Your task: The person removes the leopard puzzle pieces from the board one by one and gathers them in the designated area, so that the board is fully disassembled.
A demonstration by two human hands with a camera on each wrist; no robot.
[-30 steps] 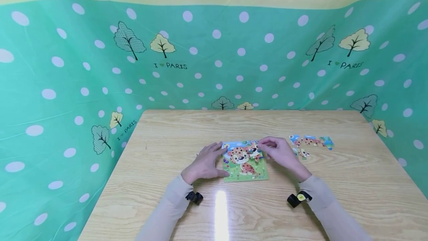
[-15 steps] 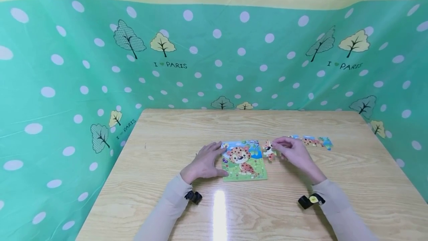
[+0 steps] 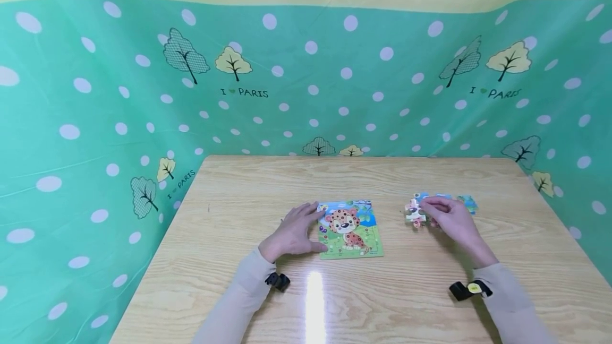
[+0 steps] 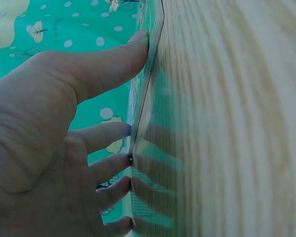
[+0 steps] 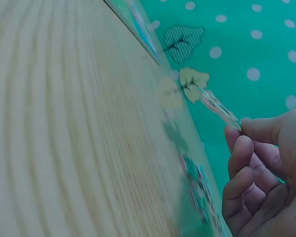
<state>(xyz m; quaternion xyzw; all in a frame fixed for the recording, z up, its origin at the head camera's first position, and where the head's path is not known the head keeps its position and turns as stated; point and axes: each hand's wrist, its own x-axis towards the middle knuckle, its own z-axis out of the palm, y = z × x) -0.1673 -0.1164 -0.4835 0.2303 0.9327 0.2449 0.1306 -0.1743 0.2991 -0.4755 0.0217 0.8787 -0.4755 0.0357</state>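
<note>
A square jigsaw puzzle [image 3: 334, 251] with a cartoon leopard cub on green grass lies flat at mid-table. My left hand [image 3: 295, 231] spans its left side, fingers spread, with the thumb [image 4: 113, 64] at the puzzle's edge in the left wrist view. Thumb and forefinger of my right hand [image 3: 451, 222] pinch a puzzle piece [image 3: 415, 215], off to the right of the puzzle. In the right wrist view this piece [image 5: 219, 108] is seen nearly edge-on, raised above the table. The right hand's other fingers are curled. Behind it, loose puzzle pieces [image 3: 470, 203] are partly hidden.
The wooden table [image 3: 239, 190] reflects a bright strip of light near its front. A green dotted cloth [image 3: 287, 94] hangs behind and at both sides. Black straps with small devices [image 3: 277, 282] sit on both wrists.
My right hand has moved right with the pinched piece, from over the puzzle's upper right part to beside the loose pieces. The left hand stays where it was.
</note>
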